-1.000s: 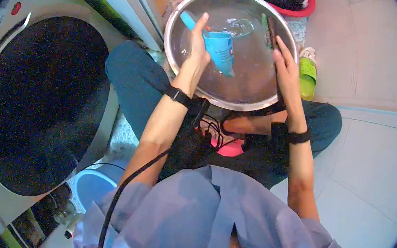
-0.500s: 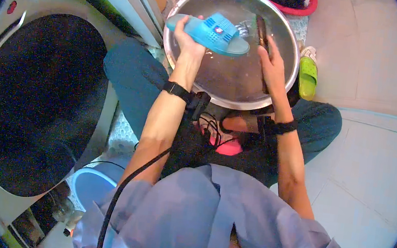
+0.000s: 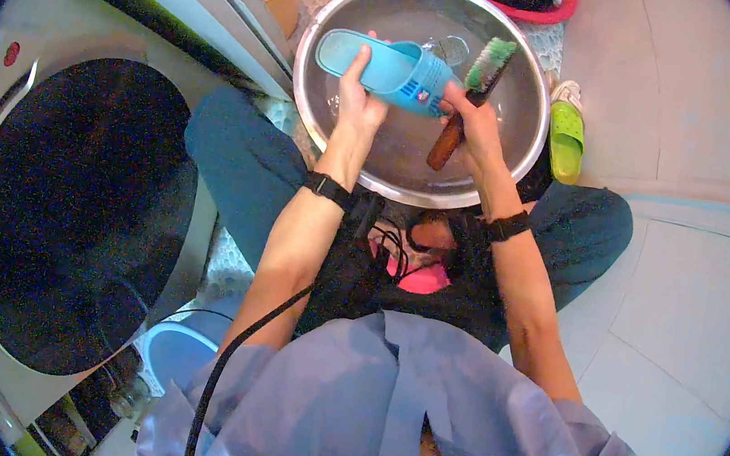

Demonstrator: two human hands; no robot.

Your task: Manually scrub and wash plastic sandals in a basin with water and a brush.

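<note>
A light blue slipper (image 3: pixel 403 67) with a perforated strap is held over the metal basin (image 3: pixel 536 149) by my left hand (image 3: pixel 363 98). My left thumb lies on the slipper's sole, near the heel end. My right hand (image 3: pixel 479 131) is closed on a scrub brush (image 3: pixel 448 143) with a brown handle and green-white bristles, which point up and away. The right fingertips are at the slipper's strap end, apparently touching it. Greyish water seems to fill the basin, and a shiny, clear-looking shape (image 3: pixel 449 51) shows there behind the slipper.
A green slipper (image 3: pixel 566 141) lies on the floor right of the basin. Beyond the basin is a red-rimmed tub (image 3: pixel 537 15) with dark contents. A washing machine-like appliance with a round dark door (image 3: pixel 74 220) stands at left, near a blue bucket (image 3: pixel 176 355). A black cable (image 3: pixel 258 320) crosses my lap.
The slipper has been turned, its strap now facing right and nearer me. My right hand has moved left to the slipper, and the brush has swung so its bristles show at the upper right.
</note>
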